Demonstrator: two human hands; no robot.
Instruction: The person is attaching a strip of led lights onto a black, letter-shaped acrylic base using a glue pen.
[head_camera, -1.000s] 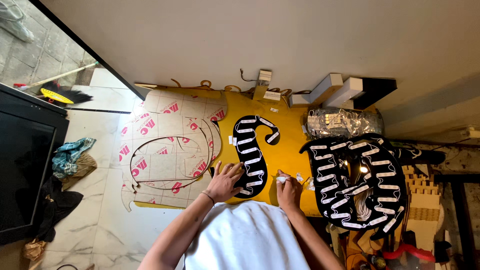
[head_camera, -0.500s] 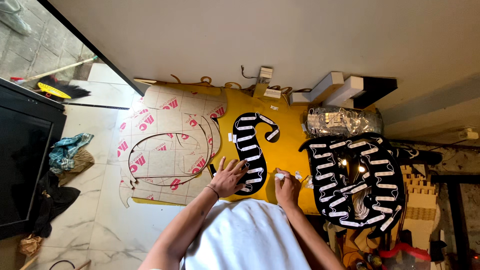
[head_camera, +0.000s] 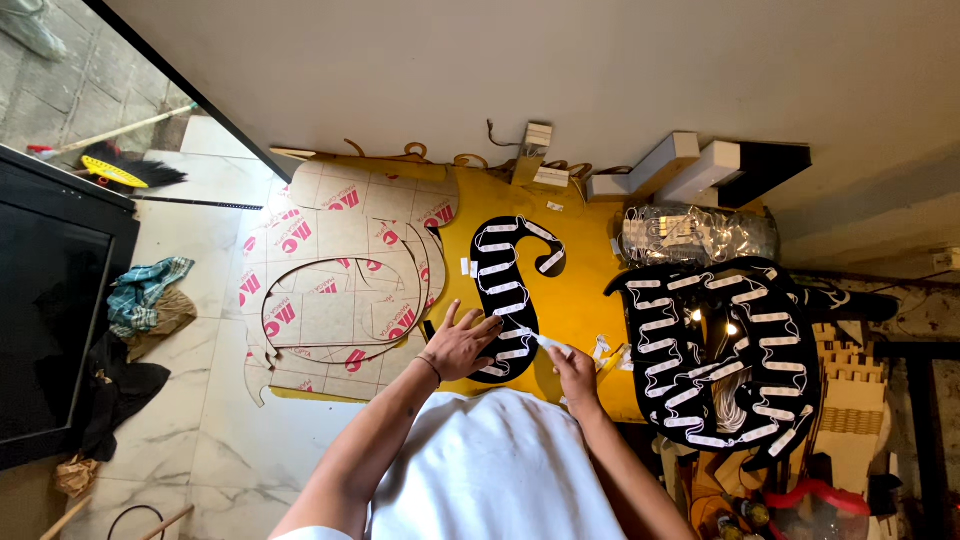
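Observation:
A black S-shaped panel (head_camera: 508, 268) dotted with several small white light modules lies on a yellow sheet (head_camera: 582, 292). My left hand (head_camera: 458, 343) rests flat with fingers spread on the lower end of this panel. My right hand (head_camera: 576, 371) pinches a small white module (head_camera: 549, 343) by its end, holding it at the panel's lower right edge. My white-shirted torso fills the bottom of the view.
A larger black round panel (head_camera: 722, 352) with wired white modules lies to the right. Brown paper-backed cut sheets (head_camera: 335, 290) lie to the left on the marble floor. A clear bag of modules (head_camera: 690, 232), white boxes (head_camera: 672, 163), a broom (head_camera: 112, 170) and a dark cabinet (head_camera: 50, 300) surround the area.
My left hand has shifted slightly right onto the panel's lower end. My right hand has stayed close by, holding the white module at the panel's edge.

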